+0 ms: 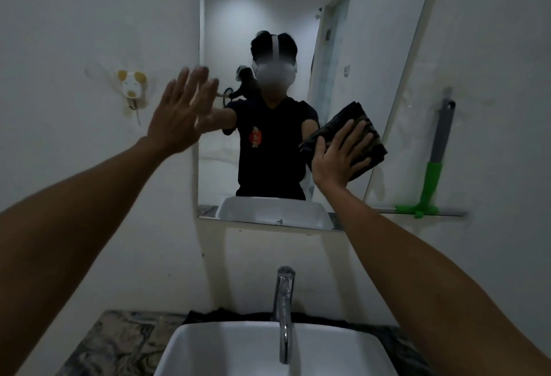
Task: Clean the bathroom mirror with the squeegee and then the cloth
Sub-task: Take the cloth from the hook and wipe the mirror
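Note:
The mirror hangs on the white wall above the sink and reflects a person in a dark shirt. My right hand presses a dark folded cloth flat against the glass near the mirror's lower right part, fingers spread and straight. At the mirror's left edge, my left hand lies flat with straight fingers, partly on the wall and partly on the glass. The squeegee, green head and grey handle, stands upright on a narrow shelf to the right of the mirror, away from both hands.
A white basin with a chrome tap sits below on a marbled counter. A small white and yellow wall hook is left of the mirror. A thin shelf runs along the right wall.

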